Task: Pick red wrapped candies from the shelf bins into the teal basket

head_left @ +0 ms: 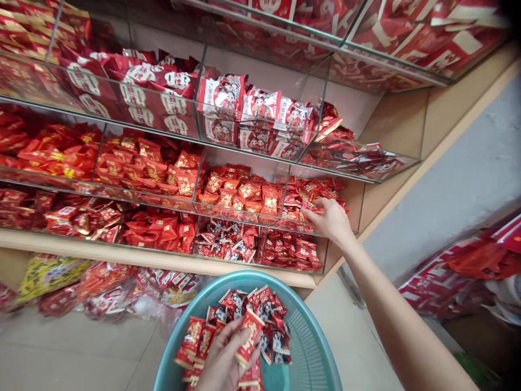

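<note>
Pale tiled floor [81,353]; tiered, clear-fronted shelf [122,255]. My left hand [223,355] grips a red packet [249,338] over the teal basket [323,339]; my right hand [331,220] at shelved packets [315,188], grip unclear. Gold Chinese lettering, unreadable.

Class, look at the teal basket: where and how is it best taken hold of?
Grip the teal basket by opposite sides of its rim, coming from left and right. It is round and open-topped, with the rim free of the wrapped packets inside, so that should keep it level.
</note>
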### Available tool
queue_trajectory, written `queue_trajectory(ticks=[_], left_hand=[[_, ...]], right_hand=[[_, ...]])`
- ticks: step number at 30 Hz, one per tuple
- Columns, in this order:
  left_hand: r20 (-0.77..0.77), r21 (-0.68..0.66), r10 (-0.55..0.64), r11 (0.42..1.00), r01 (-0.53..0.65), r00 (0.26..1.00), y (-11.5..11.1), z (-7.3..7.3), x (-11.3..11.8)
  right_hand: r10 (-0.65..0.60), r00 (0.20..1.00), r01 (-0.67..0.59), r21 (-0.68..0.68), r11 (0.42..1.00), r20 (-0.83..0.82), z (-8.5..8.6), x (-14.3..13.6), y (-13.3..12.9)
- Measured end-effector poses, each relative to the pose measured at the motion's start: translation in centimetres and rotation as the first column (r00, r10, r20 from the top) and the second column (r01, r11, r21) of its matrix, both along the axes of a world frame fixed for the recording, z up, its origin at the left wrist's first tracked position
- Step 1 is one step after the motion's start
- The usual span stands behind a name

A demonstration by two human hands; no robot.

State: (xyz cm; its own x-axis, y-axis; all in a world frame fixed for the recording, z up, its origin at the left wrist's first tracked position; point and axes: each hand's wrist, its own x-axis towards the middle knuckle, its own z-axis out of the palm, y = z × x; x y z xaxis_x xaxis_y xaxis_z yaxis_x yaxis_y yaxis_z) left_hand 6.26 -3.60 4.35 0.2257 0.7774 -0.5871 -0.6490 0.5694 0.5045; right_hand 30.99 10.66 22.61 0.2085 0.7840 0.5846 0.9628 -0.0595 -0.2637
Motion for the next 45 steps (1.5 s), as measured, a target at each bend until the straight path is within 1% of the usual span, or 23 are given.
queue_trajectory(ticks=[1, 3, 4, 6, 9, 12, 14, 15, 16, 18, 20, 22, 24, 26, 27, 28, 30, 32, 33, 35, 38, 41, 45], left_hand=[[-0.002, -0.005, 0.002, 1.000, -0.002, 1.000, 0.0, -0.1, 0.0], [-0.019, -0.023, 0.010, 1.000, -0.011, 1.000, 0.2, -0.4, 0.0], [-0.026, -0.032, 0.015, 0.999, -0.016, 1.000, 0.3, -0.5, 0.0], [-0.033, -0.041, 0.028, 0.999, -0.029, 0.999, 0.4, -0.8, 0.0], [-0.039, -0.050, 0.046, 0.998, -0.048, 0.998, 0.6, -0.9, 0.1], [-0.046, -0.076, 0.045, 0.996, -0.048, 0.998, 0.6, -0.5, 0.3], [-0.047, -0.075, 0.025, 0.997, -0.029, 0.999, 0.6, -0.1, 0.4], [-0.047, -0.070, 0.020, 0.997, -0.024, 0.999, 0.6, 0.1, 0.4], [-0.050, -0.067, 0.019, 0.998, -0.023, 0.999, 0.6, 0.3, 0.4], [-0.066, -0.069, 0.027, 0.997, -0.031, 0.997, 0.6, 0.6, 0.4], [-0.081, -0.065, 0.030, 0.997, -0.035, 0.996, 0.7, 0.9, 0.3], [-0.080, -0.041, 0.018, 0.999, -0.022, 0.997, 0.8, 1.2, 0.2], [-0.059, -0.003, 0.001, 1.000, -0.001, 0.998, 1.0, 1.6, 0.1], [-0.023, 0.042, -0.022, 0.999, 0.023, 0.999, 1.3, 2.0, 0.0], [0.001, 0.066, -0.034, 0.997, 0.034, 0.999, 1.5, 2.2, 0.0], [0.026, 0.090, -0.046, 0.995, 0.043, 0.999, 1.7, 2.5, 0.0], [0.065, 0.128, -0.064, 0.990, 0.055, 0.996, 2.1, 2.9, 0.1], [0.095, 0.161, -0.067, 0.986, 0.051, 0.993, 2.4, 3.3, 0.1], [0.107, 0.180, -0.070, 0.982, 0.050, 0.992, 2.6, 3.5, 0.2], [0.121, 0.228, -0.084, 0.972, 0.055, 0.989, 2.8, 3.8, 0.4], [0.117, 0.276, -0.100, 0.959, 0.065, 0.988, 2.9, 4.1, 0.8], [0.124, 0.252, -0.100, 0.965, 0.066, 0.987, 2.9, 3.9, 1.0], [0.138, 0.169, -0.103, 0.982, 0.079, 0.985, 2.9, 3.4, 1.3]], right_hand=[[-0.021, 0.999, 0.023, -0.060, 0.998, 0.033, -0.1, 0.3, 0.7], [-0.043, 0.998, 0.049, -0.154, 0.987, 0.042, -0.4, 0.8, 1.5], [-0.044, 0.998, 0.050, -0.177, 0.983, 0.037, -0.6, 0.9, 1.7], [-0.030, 0.999, 0.036, -0.175, 0.984, 0.041, -0.8, 0.9, 1.7], [-0.014, 0.995, 0.023, -0.089, 0.996, 0.103, -1.0, 0.8, 1.4], [-0.066, 0.987, 0.057, 0.066, 0.996, 0.148, -1.0, 0.9, 1.2], [-0.098, 0.988, 0.074, 0.190, 0.979, 0.120, -0.7, 1.1, 1.1], [-0.095, 0.992, 0.070, 0.251, 0.965, 0.087, -0.4, 1.2, 1.0], [-0.072, 0.996, 0.055, 0.309, 0.949, 0.043, -0.1, 1.4, 0.9], [0.017, 0.998, 0.011, 0.397, 0.918, -0.067, 0.7, 1.4, 0.2], [0.130, 0.975, -0.039, 0.440, 0.897, -0.180, 1.5, 1.0, -1.1], [0.232, 0.929, -0.094, 0.424, 0.901, -0.287, 1.9, 0.0, -2.6], [0.335, 0.847, -0.187, 0.360, 0.914, -0.412, 1.6, -1.5, -4.2], [0.402, 0.720, -0.316, 0.248, 0.916, -0.566, 0.6, -3.2, -5.7], [0.408, 0.645, -0.390, 0.181, 0.903, -0.646, -0.2, -4.1, -6.4], [0.395, 0.574, -0.463, 0.113, 0.879, -0.717, -1.0, -5.0, -7.0], [0.335, 0.460, -0.590, 0.000, 0.807, -0.822, -2.8, -6.6, -8.0], [0.277, 0.380, -0.673, -0.059, 0.738, -0.883, -4.5, -7.9, -8.7], [0.255, 0.355, -0.697, -0.073, 0.714, -0.899, -5.3, -8.4, -9.0], [0.230, 0.330, -0.720, -0.086, 0.689, -0.916, -6.8, -9.1, -9.2], [0.234, 0.328, -0.726, -0.086, 0.682, -0.915, -8.4, -9.7, -9.2], [0.266, 0.352, -0.712, -0.072, 0.698, -0.897, -9.6, -9.8, -8.9], [0.304, 0.423, -0.665, -0.064, 0.744, -0.854, -10.8, -9.8, -8.7]])
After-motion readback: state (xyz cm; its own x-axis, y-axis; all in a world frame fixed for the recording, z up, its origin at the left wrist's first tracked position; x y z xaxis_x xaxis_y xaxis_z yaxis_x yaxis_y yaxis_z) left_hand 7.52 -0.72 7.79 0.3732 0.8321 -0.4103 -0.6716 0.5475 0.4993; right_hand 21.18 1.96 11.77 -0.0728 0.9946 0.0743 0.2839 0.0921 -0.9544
